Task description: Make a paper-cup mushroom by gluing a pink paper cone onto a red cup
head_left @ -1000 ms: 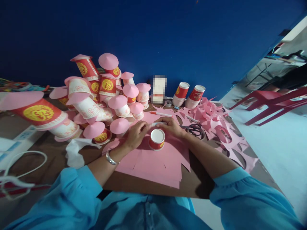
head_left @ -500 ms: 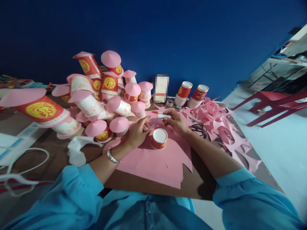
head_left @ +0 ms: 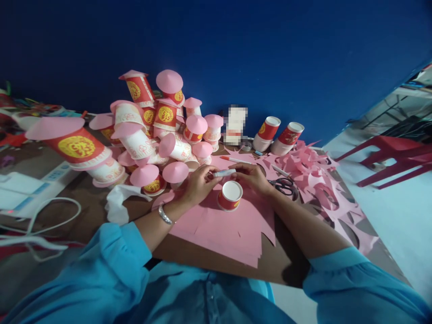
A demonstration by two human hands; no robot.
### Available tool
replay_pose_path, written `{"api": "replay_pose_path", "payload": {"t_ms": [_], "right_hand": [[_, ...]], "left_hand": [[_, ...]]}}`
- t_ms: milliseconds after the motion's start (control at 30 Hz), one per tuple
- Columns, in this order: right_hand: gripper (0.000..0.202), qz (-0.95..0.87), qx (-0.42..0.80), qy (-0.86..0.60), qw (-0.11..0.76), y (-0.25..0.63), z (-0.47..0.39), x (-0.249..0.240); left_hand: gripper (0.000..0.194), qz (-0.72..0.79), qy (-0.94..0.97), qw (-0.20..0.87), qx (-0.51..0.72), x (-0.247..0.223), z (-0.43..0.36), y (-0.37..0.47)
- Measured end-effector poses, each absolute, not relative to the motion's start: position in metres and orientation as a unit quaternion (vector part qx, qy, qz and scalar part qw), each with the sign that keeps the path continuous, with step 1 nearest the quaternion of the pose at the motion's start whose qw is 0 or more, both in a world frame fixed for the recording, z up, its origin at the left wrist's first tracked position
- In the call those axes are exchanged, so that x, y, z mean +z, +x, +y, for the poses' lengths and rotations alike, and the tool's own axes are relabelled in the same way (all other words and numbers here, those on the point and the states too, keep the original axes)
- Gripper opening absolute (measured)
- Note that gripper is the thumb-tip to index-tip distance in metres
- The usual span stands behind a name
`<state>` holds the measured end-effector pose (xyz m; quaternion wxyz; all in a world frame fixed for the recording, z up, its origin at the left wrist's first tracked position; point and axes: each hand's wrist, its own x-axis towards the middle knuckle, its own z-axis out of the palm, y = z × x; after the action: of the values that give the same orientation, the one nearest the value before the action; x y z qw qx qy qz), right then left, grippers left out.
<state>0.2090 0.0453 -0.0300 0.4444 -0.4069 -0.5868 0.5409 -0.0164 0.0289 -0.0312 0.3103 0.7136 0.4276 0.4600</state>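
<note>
Between my two hands is a small white tube (head_left: 225,173), held level above the pink paper. My left hand (head_left: 202,183) pinches its left end, and my right hand (head_left: 251,177) closes on its right end. Just below the tube a short red-and-white paper cup (head_left: 230,196) stands with its white round face up on stacked pink sheets (head_left: 222,238). A red-and-white pen (head_left: 235,159) lies on the paper behind my hands. Black-handled scissors (head_left: 284,185) rest right of my right hand.
Cup lanterns with pink cone tops (head_left: 165,114) are piled at the left. Stacked cups (head_left: 266,134) lean near the blue wall. Pink paper scraps (head_left: 320,180) cover the right side. A white cable (head_left: 56,202) curls at the left, and a red stool (head_left: 391,153) stands beyond the table.
My left hand has moved up to the white tube and gripped its left end. The view has shifted slightly, so the scene sits further right.
</note>
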Motion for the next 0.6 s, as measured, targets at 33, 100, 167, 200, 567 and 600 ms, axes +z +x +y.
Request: {"api": "replay_pose_path", "payload": {"t_ms": [33, 100, 167, 200, 567, 600], "right_hand": [[0.039, -0.591, 0.529, -0.415, 0.445, 0.21, 0.0461, -0.03], [0.04, -0.597, 0.516, -0.428, 0.441, 0.2098, 0.0469, -0.0308], [0.044, -0.594, 0.515, -0.44, 0.435, 0.2078, 0.0463, -0.0323], [0.046, -0.591, 0.515, -0.448, 0.43, 0.2066, 0.0456, -0.033], [0.049, -0.643, 0.473, -0.443, 0.409, 0.2053, 0.0395, -0.0294], [0.052, -0.649, 0.468, -0.452, 0.395, 0.2055, 0.0385, -0.0284]], "left_hand": [[0.013, 0.428, 0.717, 0.302, 0.459, -0.0305, 0.0284, -0.0164], [0.01, 0.431, 0.722, 0.289, 0.458, -0.029, 0.0274, -0.0164], [0.009, 0.429, 0.725, 0.278, 0.461, -0.0282, 0.0268, -0.0162], [0.009, 0.426, 0.727, 0.275, 0.464, -0.028, 0.0267, -0.0161], [0.01, 0.43, 0.72, 0.282, 0.466, -0.0242, 0.0249, -0.0167], [0.01, 0.428, 0.72, 0.286, 0.465, -0.0236, 0.0243, -0.0164]]}}
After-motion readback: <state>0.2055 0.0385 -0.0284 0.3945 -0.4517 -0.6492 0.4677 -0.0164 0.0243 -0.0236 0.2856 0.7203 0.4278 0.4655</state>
